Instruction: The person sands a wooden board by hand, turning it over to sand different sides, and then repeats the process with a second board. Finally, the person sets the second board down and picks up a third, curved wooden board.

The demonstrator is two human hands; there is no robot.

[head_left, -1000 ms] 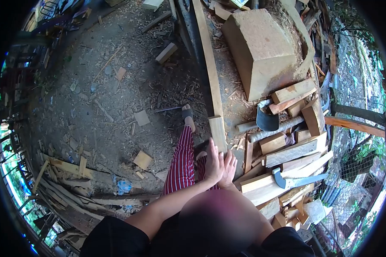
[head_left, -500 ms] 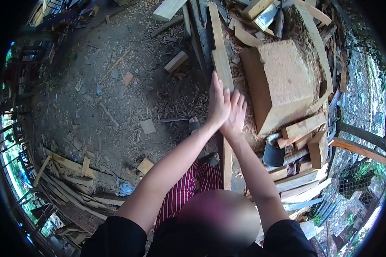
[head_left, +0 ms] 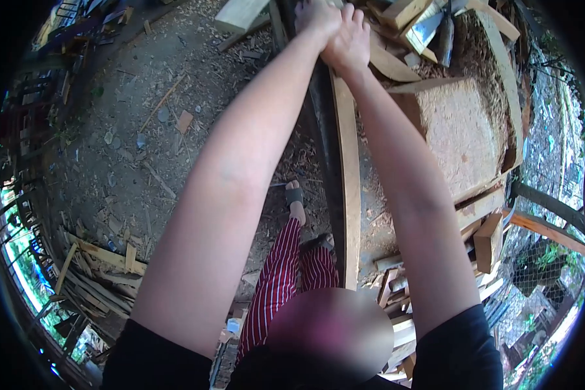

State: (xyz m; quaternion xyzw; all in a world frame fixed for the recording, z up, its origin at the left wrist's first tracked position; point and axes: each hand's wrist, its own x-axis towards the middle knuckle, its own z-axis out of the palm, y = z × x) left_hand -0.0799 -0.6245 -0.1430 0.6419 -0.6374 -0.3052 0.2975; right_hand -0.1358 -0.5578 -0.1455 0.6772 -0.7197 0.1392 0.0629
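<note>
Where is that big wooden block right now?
In the head view the big wooden block sits on the person's right side, just right of the long plank that both hands, the left hand and right hand, grip at its far end.

Outdoor yard in daylight: dirt ground (head_left: 130,130) littered with chips, scrap planks (head_left: 97,260) heaped at the left edge, wire fence (head_left: 552,260) and greenery right

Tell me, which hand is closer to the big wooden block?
The right hand. It grips the far end of the long plank, on the side toward the big wooden block. The left hand is beside it, farther away.
</note>
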